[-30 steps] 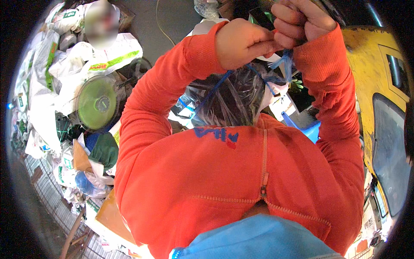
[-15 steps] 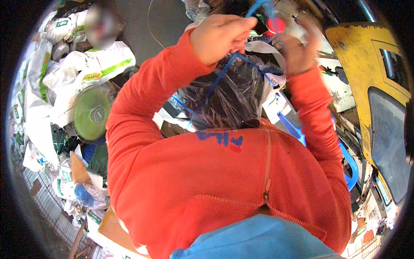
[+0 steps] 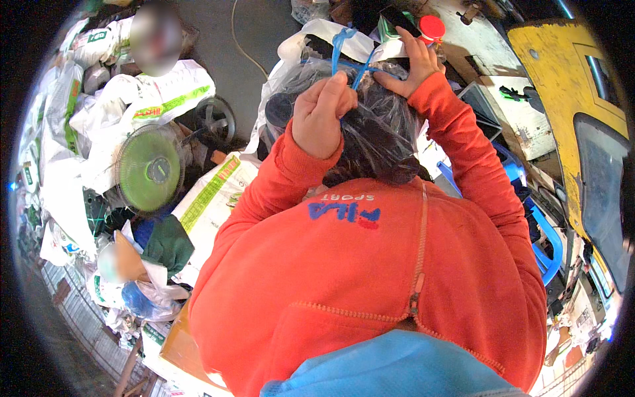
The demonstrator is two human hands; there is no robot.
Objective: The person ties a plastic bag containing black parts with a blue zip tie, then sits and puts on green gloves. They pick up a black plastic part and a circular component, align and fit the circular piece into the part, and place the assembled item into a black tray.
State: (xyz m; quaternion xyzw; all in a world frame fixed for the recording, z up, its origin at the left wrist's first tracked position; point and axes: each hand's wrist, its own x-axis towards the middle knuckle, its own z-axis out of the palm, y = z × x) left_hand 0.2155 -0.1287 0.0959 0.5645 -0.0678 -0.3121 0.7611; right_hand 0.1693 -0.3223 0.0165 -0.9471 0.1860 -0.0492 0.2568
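Observation:
In front of my chest sits a bundle of dark items wrapped in clear plastic (image 3: 380, 126), with a white sack (image 3: 274, 63) around its far and left sides. Blue string (image 3: 338, 47) crosses the top of the bundle and rises in a loop. My left hand (image 3: 323, 112) is closed in a pinch on the string, just above the plastic. At the bundle's far right, my right hand (image 3: 413, 65) has thumb and fingers apart, resting close against the plastic; whether it touches the string is unclear.
A green fan (image 3: 151, 169) and white sacks (image 3: 159, 96) stand to the left. Beyond my right hand is a red lid (image 3: 431, 28). A blue plastic chair or stool (image 3: 549, 245) and a yellow panel (image 3: 552, 66) are on the right.
Both hands have come down toward the bundle. My left hand moved nearer to me with the string; my right hand, blurred and raised before, now lies by the plastic.

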